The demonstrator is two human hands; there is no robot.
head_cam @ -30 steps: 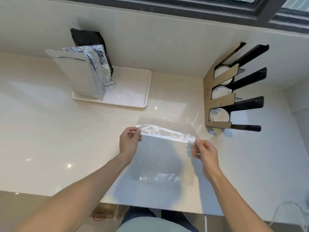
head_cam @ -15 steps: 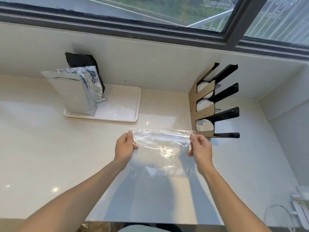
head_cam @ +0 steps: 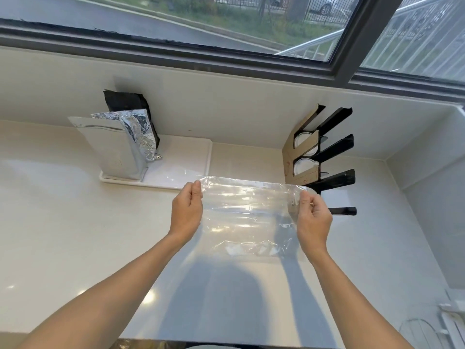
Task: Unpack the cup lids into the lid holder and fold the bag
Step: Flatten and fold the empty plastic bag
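A clear plastic bag hangs stretched between my two hands above the pale counter. My left hand pinches its upper left corner, and my right hand pinches the upper right corner. The bag looks empty and its lower edge is crumpled near the counter. The lid holder, brown card with black slanted arms, stands against the wall at the right. White cup lids sit in its slots; the lowest slot is partly hidden behind the bag.
A white tray at the back left carries a tall silver foil pouch, a crumpled foil bag and a black bag behind. A window runs above the wall. White wire items show at the lower right corner.
Both hands have raised the bag off the counter and pulled it taut, upright in front of me. The view has tilted upward, bringing the window into sight.
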